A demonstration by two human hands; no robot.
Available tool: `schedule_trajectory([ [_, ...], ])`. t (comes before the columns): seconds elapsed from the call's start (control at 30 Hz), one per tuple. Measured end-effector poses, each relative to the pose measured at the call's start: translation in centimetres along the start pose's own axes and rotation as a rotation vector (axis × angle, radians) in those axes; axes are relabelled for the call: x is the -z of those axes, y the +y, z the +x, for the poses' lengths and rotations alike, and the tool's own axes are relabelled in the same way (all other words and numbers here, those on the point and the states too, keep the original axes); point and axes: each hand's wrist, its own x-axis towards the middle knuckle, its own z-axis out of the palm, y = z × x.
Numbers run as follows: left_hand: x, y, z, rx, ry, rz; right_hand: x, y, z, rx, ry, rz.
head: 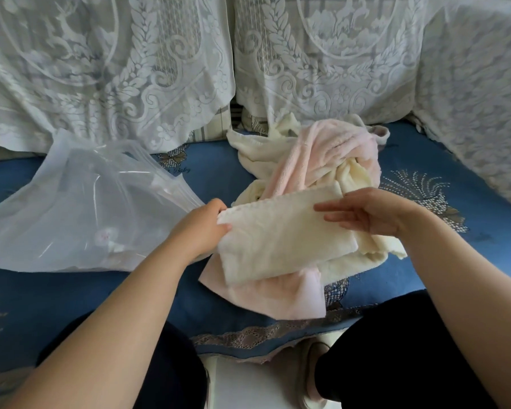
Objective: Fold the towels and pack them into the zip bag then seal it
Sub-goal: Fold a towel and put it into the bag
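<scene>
The person is working on a cream-coloured terry towel folded into a long rectangle point(283, 234), which is lying on top of a pale pink plush towel point(266, 293) at the front edge of a blue patterned sofa cover point(425, 154). The left hand point(202, 228) is gripping the towel's left end, its fingers curled round the edge, while the right hand point(363, 212) is resting on the right end with its fingers straight and slightly apart, smoothing the fold. Behind them, a heap of unfolded cream and pink towels point(316, 154) is waiting, and a large translucent plastic zip bag point(80, 208) is lying just beside the left hand, its mouth apparently facing the towels, though the film is too hazy to be sure. To be doing this step well, the person probably needs to be keeping the left end taut while the flat right hand is pressing out air and lining up the edges, so the bundle is staying compact enough to slide into the bag. On the sofa cover, near the bag's top corner, small script is reading something like "Baby"; the rest of the wording is too faint to make out.
</scene>
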Motion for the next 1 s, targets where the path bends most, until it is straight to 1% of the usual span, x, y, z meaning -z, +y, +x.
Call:
schedule_trajectory([
  [0.07,-0.3,0.2,0.6,-0.023,0.039,0.076,-0.7,0.4,1.3,-0.018,0.145,-0.134],
  [0.13,-0.4,0.5,0.9,-0.037,0.050,0.147,-1.2,0.7,2.1,0.008,0.237,-0.219],
  [0.23,-0.8,1.0,0.8,-0.047,-0.013,0.351,-1.9,1.0,2.8,0.063,0.350,-0.324],
  [0.3,-1.1,1.3,0.6,-0.065,-0.043,0.494,-2.0,1.4,3.2,0.111,0.510,-0.551],
  [0.37,-1.6,1.6,0.6,-0.076,-0.022,0.601,-2.0,2.0,3.5,0.151,0.678,-0.849],
  [0.4,-1.7,1.9,0.6,-0.092,0.002,0.642,-2.1,2.3,3.7,0.142,0.721,-0.960],
  [0.47,-1.9,2.6,0.7,-0.164,0.059,0.652,-2.6,2.9,3.9,0.052,0.690,-1.065],
  [0.53,-2.1,3.3,0.8,-0.241,0.086,0.530,-3.2,3.0,3.8,-0.021,0.628,-0.972],
  [0.57,-2.1,3.7,0.8,-0.273,0.084,0.419,-3.4,2.9,3.6,-0.013,0.596,-0.851],
  [0.63,-1.9,4.4,0.6,-0.319,0.065,0.172,-3.8,2.4,2.7,0.077,0.476,-0.575],
  [0.67,-1.5,4.8,0.4,-0.330,0.047,0.051,-4.1,2.1,2.1,0.161,0.408,-0.529],
  [0.7,-1.0,5.3,0.1,-0.337,0.030,-0.069,-4.6,1.8,1.2,0.262,0.342,-0.576],
  [0.77,0.2,6.3,-0.5,-0.353,-0.019,-0.272,-6.4,1.1,-0.7,0.433,0.184,-0.757],
  [0.83,1.4,6.5,-1.1,-0.361,-0.103,-0.391,-8.6,0.2,-2.5,0.521,0.017,-0.871],
  [0.87,2.1,6.4,-1.3,-0.360,-0.176,-0.439,-9.5,-0.4,-3.3,0.553,-0.032,-0.915],
  [0.9,2.6,6.3,-1.4,-0.353,-0.254,-0.498,-10.1,-1.1,-3.9,0.582,-0.048,-0.969],
  [0.93,2.9,6.1,-1.7,-0.347,-0.307,-0.575,-10.3,-1.9,-4.1,0.606,-0.024,-1.013],
  [0.97,3.1,6.0,-1.8,-0.342,-0.322,-0.662,-10.2,-2.6,-4.2,0.623,0.033,-1.012],
  [1.0,3.2,5.7,-2.0,-0.329,-0.313,-0.748,-10.1,-3.1,-4.1,0.629,0.109,-0.928],
])
